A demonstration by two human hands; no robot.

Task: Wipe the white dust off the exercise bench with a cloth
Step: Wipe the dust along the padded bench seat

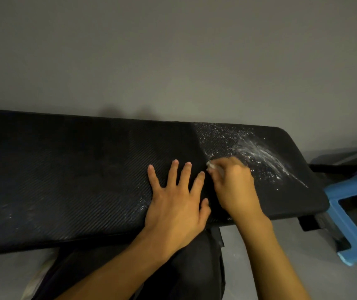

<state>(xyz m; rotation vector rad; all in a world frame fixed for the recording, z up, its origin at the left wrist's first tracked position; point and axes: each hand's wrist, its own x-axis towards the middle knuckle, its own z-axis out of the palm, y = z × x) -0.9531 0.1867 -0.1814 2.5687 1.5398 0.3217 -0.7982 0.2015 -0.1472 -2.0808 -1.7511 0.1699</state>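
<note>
The left hand (173,204) is resting spread flat on the long black textured exercise bench (65,169), the right hand (231,182) gripping a small pale cloth wad (214,167) beside it, white powdery dust (255,152) lying unwiped just beyond

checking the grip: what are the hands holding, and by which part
The right hand grips a small whitish cloth bunched under its curled fingers; only an edge shows. The left hand holds nothing, flat on the black padded bench.

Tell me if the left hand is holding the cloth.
No, the left hand lies flat on the bench; the right hand grips the cloth.
</note>
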